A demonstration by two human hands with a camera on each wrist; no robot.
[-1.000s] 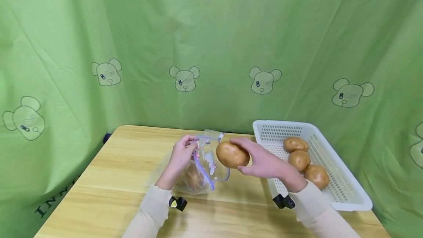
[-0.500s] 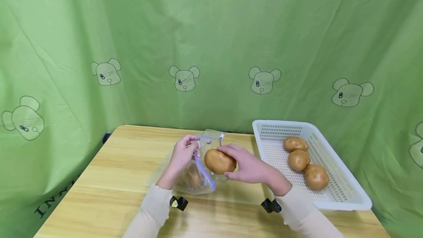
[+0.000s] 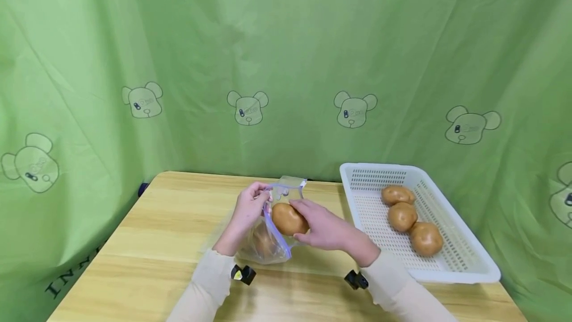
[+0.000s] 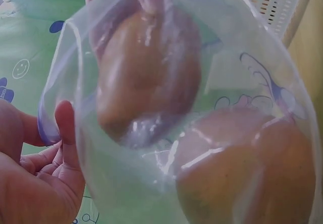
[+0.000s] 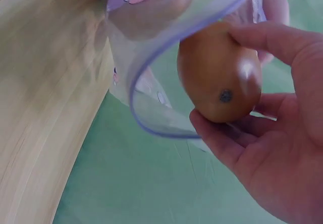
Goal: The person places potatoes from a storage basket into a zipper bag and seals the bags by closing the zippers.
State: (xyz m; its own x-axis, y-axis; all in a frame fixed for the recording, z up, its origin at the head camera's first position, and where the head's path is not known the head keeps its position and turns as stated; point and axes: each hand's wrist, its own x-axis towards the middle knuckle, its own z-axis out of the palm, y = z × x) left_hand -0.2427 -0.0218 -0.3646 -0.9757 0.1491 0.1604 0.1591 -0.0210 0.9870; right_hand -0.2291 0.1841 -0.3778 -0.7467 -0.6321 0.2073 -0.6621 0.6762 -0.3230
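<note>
My left hand pinches the purple zip edge of a clear plastic zip bag in the head view, and the bag's mouth gapes to the right. Thumb and fingers of my right hand grip a smooth brown potato right at that mouth. Seen in the right wrist view, the potato is partly past the purple rim and shows a dark spot on its end. Another potato lies low inside the bag, blurred by the plastic in the left wrist view.
A white perforated basket stands on the right of the wooden table, with three potatoes grouped inside. Behind the table hangs a green curtain printed with bear heads.
My right hand has carried the potato leftward from beside the bag into its mouth. The left hand keeps its hold on the bag's edge almost in place.
</note>
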